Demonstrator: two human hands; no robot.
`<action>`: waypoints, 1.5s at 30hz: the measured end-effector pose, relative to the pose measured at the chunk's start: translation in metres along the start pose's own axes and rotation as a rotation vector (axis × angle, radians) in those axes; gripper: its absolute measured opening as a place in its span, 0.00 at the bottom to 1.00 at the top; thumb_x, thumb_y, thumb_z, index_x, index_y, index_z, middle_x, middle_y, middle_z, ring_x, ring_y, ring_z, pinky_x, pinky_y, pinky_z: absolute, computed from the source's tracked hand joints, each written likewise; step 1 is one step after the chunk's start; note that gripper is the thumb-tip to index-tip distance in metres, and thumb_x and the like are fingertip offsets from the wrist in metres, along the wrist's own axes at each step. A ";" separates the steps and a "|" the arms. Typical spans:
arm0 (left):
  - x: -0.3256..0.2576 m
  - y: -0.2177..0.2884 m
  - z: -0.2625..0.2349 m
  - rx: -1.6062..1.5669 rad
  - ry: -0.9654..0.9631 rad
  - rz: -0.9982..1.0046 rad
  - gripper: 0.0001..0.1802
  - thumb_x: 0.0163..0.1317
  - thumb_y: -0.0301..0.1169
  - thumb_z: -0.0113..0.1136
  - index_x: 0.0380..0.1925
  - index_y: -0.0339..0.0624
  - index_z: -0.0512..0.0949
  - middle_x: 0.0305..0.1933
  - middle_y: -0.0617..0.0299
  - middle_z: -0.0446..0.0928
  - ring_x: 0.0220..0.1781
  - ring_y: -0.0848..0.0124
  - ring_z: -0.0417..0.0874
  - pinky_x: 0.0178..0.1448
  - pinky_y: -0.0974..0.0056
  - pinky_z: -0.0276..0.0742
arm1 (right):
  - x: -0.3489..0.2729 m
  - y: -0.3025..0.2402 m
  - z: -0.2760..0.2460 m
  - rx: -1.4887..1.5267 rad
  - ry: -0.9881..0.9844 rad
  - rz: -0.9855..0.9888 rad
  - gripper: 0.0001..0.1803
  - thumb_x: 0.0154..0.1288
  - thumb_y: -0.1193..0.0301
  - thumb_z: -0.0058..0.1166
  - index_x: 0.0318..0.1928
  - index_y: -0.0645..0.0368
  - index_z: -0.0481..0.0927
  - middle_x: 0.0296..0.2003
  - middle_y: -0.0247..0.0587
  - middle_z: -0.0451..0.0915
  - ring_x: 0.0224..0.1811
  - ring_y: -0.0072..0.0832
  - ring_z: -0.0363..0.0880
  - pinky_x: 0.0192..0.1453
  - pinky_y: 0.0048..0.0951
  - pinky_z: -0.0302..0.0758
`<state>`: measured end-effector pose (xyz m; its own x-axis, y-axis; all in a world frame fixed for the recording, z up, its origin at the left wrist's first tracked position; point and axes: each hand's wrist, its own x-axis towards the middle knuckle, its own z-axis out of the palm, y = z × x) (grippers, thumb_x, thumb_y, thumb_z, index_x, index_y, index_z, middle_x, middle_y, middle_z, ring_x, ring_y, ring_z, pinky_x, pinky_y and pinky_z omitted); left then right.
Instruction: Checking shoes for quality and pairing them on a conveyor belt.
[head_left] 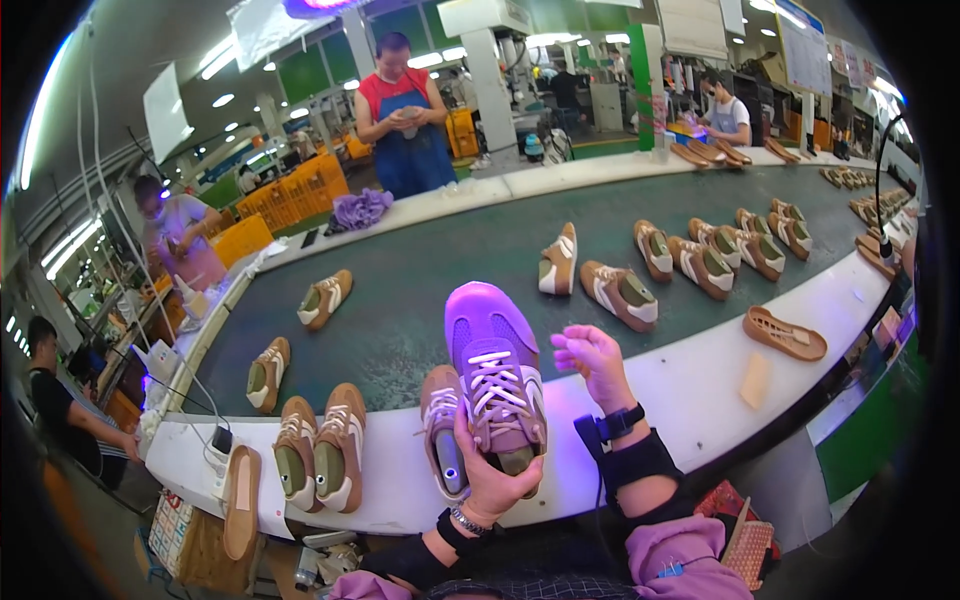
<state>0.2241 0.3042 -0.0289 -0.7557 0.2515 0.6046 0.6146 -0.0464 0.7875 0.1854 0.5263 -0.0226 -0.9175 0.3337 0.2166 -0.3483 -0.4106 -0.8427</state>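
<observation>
Left hand (492,487) grips the heel end of a purple-lit laced sneaker w/ white laces (495,375), thumb and fingers (512,483) wrapped round the back of it. A small grey pen-shaped torch (451,468) sits against the same hand; can't tell if it's pinched w/ the shoe or just resting there. The shoe is held up off the white bench (700,375), toe pointing away toward the dark green conveyor belt (450,270), sole down, roughly level.

Right hand (592,357) holds nothing: fingers spread and loosely curled, just beside the shoe's right flank, not touching as far as I can see. Wrist carries a black strap (618,421) and a dark sleeve cover, forearm coming up from the lower edge.

Risks, my judgement: a one-hand grip at the heel leaves the toe-heavy front unsupported, so it could tip fwd and drop onto the bench or belt. If the torch is only loosely caught, it could slide out when the grip shifts. A brown-and-white sneaker (441,420) stands directly under the left hand, touching or nearly; lowering the held shoe could knock it into the pair of brown sneakers (322,450) to its left. Right hand near the laces could snag them.
</observation>
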 end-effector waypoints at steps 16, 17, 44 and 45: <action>0.118 -0.012 -0.102 -0.139 0.021 0.123 0.57 0.36 0.31 0.69 0.66 0.35 0.45 0.58 0.52 0.62 0.60 0.63 0.68 0.65 0.61 0.63 | -0.004 0.016 0.010 -0.174 0.178 -0.071 0.13 0.69 0.62 0.45 0.41 0.60 0.72 0.28 0.39 0.77 0.19 0.21 0.75 0.21 0.22 0.73; 0.127 -0.016 -0.106 -0.128 0.030 0.138 0.56 0.36 0.31 0.69 0.65 0.36 0.47 0.58 0.52 0.63 0.60 0.63 0.69 0.65 0.61 0.64 | -0.002 0.021 0.008 -0.250 0.180 -0.058 0.10 0.67 0.64 0.47 0.39 0.59 0.72 0.26 0.36 0.75 0.18 0.20 0.74 0.21 0.21 0.73; 0.240 -0.142 -0.049 -0.568 -0.196 -1.045 0.24 0.50 0.26 0.52 0.51 0.36 0.69 0.45 0.53 0.76 0.46 0.62 0.80 0.53 0.57 0.77 | -0.039 -0.014 0.028 -0.352 0.039 0.051 0.10 0.70 0.70 0.43 0.42 0.66 0.72 0.29 0.44 0.81 0.21 0.20 0.76 0.26 0.19 0.74; 0.250 -0.152 -0.046 -0.568 -0.199 -1.056 0.24 0.50 0.27 0.52 0.51 0.36 0.69 0.45 0.52 0.76 0.46 0.61 0.80 0.53 0.56 0.77 | -0.043 -0.017 0.029 -0.350 0.036 0.058 0.10 0.70 0.70 0.43 0.42 0.66 0.72 0.29 0.44 0.81 0.21 0.20 0.76 0.26 0.19 0.74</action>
<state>-0.0687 0.3301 0.0080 -0.7455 0.5635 -0.3559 -0.5072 -0.1332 0.8515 0.2249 0.4941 -0.0036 -0.9242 0.3506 0.1515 -0.2035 -0.1165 -0.9721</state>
